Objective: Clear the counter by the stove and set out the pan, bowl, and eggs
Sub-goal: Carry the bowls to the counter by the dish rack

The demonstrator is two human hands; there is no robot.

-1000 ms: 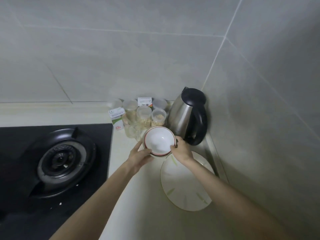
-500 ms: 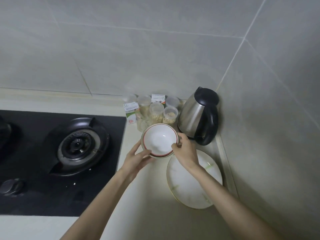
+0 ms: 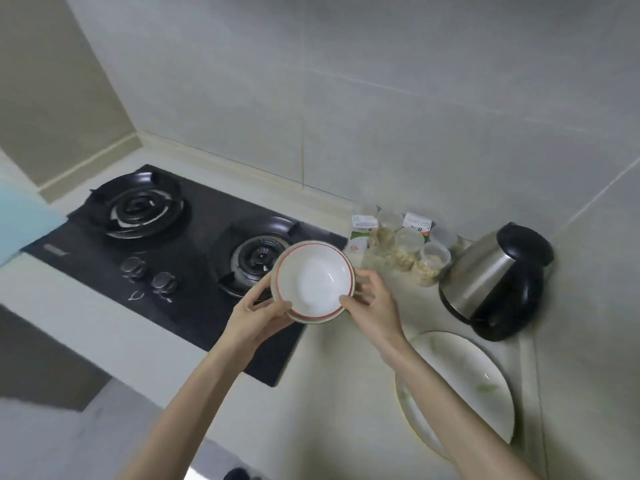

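A white bowl with a red rim line (image 3: 313, 282), seemingly stacked in a second bowl, is held in the air over the right edge of the stove. My left hand (image 3: 254, 320) grips its lower left rim, thumb on top. My right hand (image 3: 372, 308) grips the right rim, fingers curled behind it. A large white plate with green scraps (image 3: 478, 379) lies on the counter at the right, partly under my right forearm. No pan or eggs are in view.
A black two-burner gas stove (image 3: 194, 268) fills the counter's left. A steel and black kettle (image 3: 495, 284) stands in the right corner. Several small plastic jars (image 3: 408, 251) and two small cartons (image 3: 362, 233) sit against the back wall. The cream counter (image 3: 332, 386) ends at the front edge.
Both hands have carried the bowl leftward, away from the kettle and jars, to above the stove's right edge. The view has swung left, showing the second burner and knobs.
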